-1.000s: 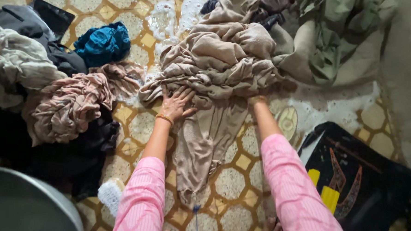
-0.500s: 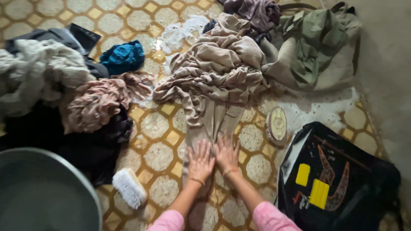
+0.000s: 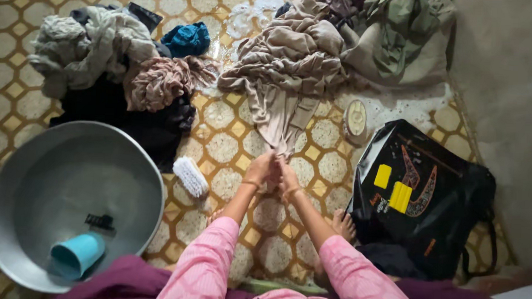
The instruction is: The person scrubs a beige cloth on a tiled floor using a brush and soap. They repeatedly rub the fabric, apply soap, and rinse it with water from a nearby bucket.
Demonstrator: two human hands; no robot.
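Observation:
A wet beige garment [image 3: 290, 67] lies crumpled on the patterned tile floor, one long end stretched toward me. My left hand [image 3: 261, 169] and my right hand [image 3: 286, 175] are pressed together, gripping the near end of that beige garment. Both arms wear pink sleeves. A white scrub brush [image 3: 190, 176] rests on the floor just left of my hands.
A large grey metal basin [image 3: 13, 186] at lower left holds a blue cup [image 3: 77, 255]. Piles of clothes [image 3: 126, 71] lie at upper left, green and tan fabric [image 3: 402, 42] at upper right. A black bag [image 3: 437, 199] sits right; an oval soap bar [image 3: 356, 119] lies nearby. My bare foot [image 3: 341, 223] shows.
My hands slid down the beige garment toward me and came together at its end. The view pulled back and left, bringing the basin and cup into sight.

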